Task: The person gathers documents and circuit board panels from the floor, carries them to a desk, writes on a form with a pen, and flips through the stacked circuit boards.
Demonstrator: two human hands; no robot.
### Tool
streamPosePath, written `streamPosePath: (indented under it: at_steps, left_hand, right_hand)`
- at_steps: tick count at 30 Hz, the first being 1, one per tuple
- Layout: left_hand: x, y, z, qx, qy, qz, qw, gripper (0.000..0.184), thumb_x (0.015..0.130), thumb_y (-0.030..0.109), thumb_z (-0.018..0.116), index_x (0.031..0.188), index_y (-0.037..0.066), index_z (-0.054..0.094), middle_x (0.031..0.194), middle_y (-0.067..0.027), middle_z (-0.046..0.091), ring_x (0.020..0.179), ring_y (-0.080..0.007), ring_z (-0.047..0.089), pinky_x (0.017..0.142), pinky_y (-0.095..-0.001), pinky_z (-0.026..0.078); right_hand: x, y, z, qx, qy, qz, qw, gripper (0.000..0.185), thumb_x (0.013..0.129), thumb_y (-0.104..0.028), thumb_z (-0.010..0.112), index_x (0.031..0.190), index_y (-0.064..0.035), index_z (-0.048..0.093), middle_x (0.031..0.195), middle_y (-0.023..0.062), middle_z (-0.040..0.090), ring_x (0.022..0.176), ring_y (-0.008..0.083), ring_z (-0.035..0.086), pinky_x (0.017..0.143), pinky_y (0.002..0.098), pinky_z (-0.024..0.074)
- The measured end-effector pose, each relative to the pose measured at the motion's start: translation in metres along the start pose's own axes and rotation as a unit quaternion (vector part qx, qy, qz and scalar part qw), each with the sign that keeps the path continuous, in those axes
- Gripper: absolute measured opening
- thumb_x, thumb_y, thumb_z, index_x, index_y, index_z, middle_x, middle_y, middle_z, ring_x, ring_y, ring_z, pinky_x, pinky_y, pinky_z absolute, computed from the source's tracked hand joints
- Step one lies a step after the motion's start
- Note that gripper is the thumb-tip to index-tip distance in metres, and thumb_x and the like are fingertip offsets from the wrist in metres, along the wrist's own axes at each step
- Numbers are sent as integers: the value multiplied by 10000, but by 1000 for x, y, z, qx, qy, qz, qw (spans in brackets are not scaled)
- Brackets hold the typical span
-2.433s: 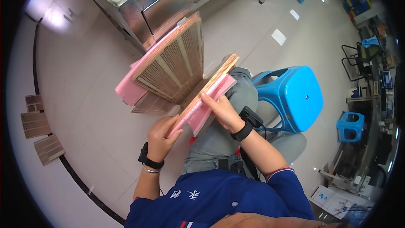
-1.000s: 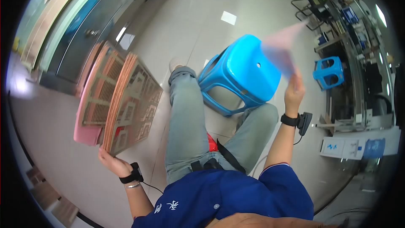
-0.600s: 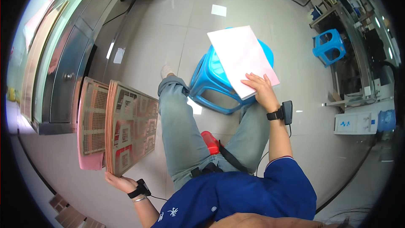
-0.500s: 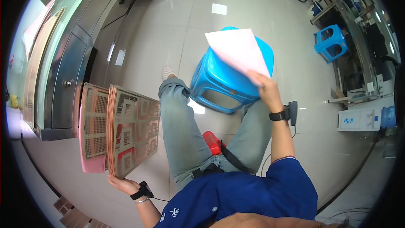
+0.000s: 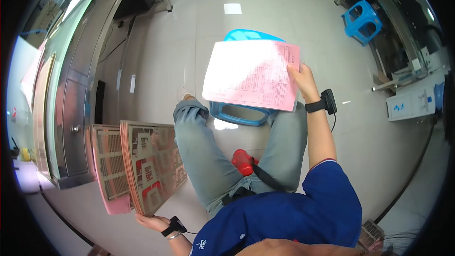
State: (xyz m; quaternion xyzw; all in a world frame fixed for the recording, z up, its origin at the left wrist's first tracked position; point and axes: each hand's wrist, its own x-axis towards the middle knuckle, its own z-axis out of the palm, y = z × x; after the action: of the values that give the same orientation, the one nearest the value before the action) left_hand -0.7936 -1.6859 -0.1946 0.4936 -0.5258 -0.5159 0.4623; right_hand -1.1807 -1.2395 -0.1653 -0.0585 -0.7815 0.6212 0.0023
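Observation:
My right hand (image 5: 304, 81) pinches the right edge of a pink printed form (image 5: 251, 76), thumb on top. The form is spread face up over a blue plastic stool (image 5: 241, 115) between my knees and covers most of its seat. Low on the left, my left hand (image 5: 154, 222) grips the near lower corner of a stack of circuit board panels (image 5: 154, 170), which stands on edge beside my left leg; its fingers are partly hidden. Behind that stack leans another batch of panels (image 5: 110, 161) with a pink sheet (image 5: 118, 205) at its lower edge.
A metal cabinet (image 5: 76, 109) with a glass top runs along the left. Another blue stool (image 5: 362, 21) stands at the right by a workbench (image 5: 403, 33). A white box-like unit (image 5: 411, 106) is at the far right. A red object (image 5: 242, 161) lies between my thighs.
The pink form has turned flat and face up over the stool, its print now showing. My right hand has moved slightly up with it. My left hand stays at the panel stack.

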Motion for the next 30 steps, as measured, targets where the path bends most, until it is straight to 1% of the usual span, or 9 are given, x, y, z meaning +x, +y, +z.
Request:
streamPosePath:
  at_steps: [5, 7, 9, 15, 20, 22, 26, 28, 30]
  left_hand:
    - [0, 1, -2, 18, -30, 8, 999, 420, 942, 357, 346, 1051, -46, 397, 1054, -159, 452, 984, -223, 452, 881, -365, 352]
    - [-2, 4, 2, 22, -15, 5, 1000, 429, 938, 361, 358, 1061, -49, 395, 1065, -165, 451, 1000, -229, 453, 889, -367, 352]
    - [-3, 6, 5, 19, -14, 6, 1000, 434, 936, 362, 363, 1063, -51, 395, 1073, -168, 451, 1004, -233, 455, 889, -368, 355]
    - [-8, 10, 9, 26, -6, 13, 1000, 450, 932, 371, 373, 1056, -61, 401, 1074, -172, 463, 990, -239, 475, 872, -366, 377]
    - [-12, 14, 13, 25, -15, 15, 999, 455, 932, 376, 369, 1048, -63, 406, 1059, -170, 475, 978, -236, 487, 856, -362, 390]
    - [-12, 14, 14, 25, 4, 8, 1000, 451, 934, 371, 367, 1049, -63, 407, 1063, -169, 473, 973, -236, 489, 845, -360, 396]
    - [-11, 12, 13, 37, 10, 18, 999, 450, 935, 366, 365, 1055, -66, 405, 1072, -170, 472, 977, -237, 491, 849, -358, 400]
    - [-11, 12, 13, 14, 2, 14, 1000, 446, 936, 357, 367, 1063, -69, 402, 1085, -175, 469, 985, -238, 490, 867, -356, 396]
    - [-5, 5, 6, 20, 1, 11, 1000, 443, 936, 351, 369, 1070, -70, 402, 1088, -176, 470, 988, -238, 490, 874, -354, 394]
  right_hand:
    - [14, 7, -9, -29, 19, -8, 999, 275, 862, -174, 512, 995, 57, 579, 885, 78, 619, 795, 117, 555, 717, 253, 432]
    - [19, 12, -14, -31, 18, -16, 999, 296, 876, -203, 496, 989, 57, 580, 882, 72, 618, 790, 114, 554, 716, 252, 432]
    - [23, 18, -19, -28, -17, 45, 998, 361, 909, -275, 456, 1038, 43, 566, 933, 63, 604, 830, 105, 542, 749, 246, 425]
    - [22, 23, -17, 48, -17, 49, 998, 444, 936, -338, 386, 1094, 54, 523, 1007, 83, 587, 900, 121, 539, 812, 253, 411]
    - [25, 30, -19, 69, -20, 53, 996, 459, 938, -348, 375, 1113, 54, 513, 1037, 96, 581, 926, 134, 539, 834, 262, 404]
    - [25, 30, -19, 64, -18, 54, 996, 462, 938, -350, 373, 1117, 53, 511, 1041, 98, 581, 928, 136, 539, 835, 263, 403]
    - [25, 32, -19, 60, -13, 62, 996, 458, 940, -341, 369, 1124, 54, 508, 1053, 97, 578, 939, 140, 537, 843, 260, 398]
    - [25, 33, -17, 54, -10, 62, 997, 456, 941, -338, 368, 1124, 55, 508, 1056, 96, 577, 944, 141, 535, 846, 259, 395]
    - [25, 35, -16, 65, 11, 56, 996, 448, 935, -336, 375, 1073, 58, 536, 988, 98, 600, 885, 141, 549, 806, 262, 410]
